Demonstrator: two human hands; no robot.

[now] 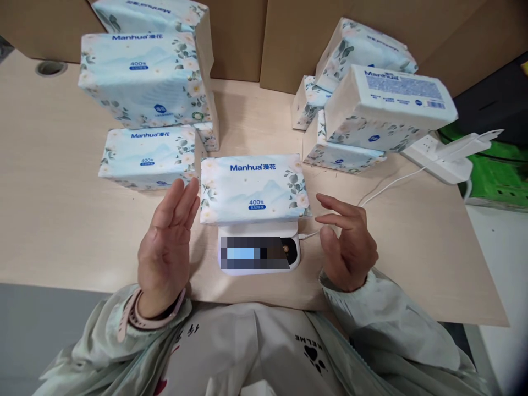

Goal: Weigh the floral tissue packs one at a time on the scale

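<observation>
A pack of tissues with a pale blue flowered wrapper lies flat on a white kitchen scale. The scale's display is pixelated. My left hand is held upright just left of the pack, fingers stretched out and holding nothing. On the other side, my right hand hovers a little apart from the pack's right end, fingers spread, also without anything in it. A thin white cable runs from the scale's right side and passes behind my right hand.
Stacked tissue packs stand at the back left, and another stack at the back right. A white power strip lies by the table's right edge, beside a green object. Brown cardboard borders the table's back.
</observation>
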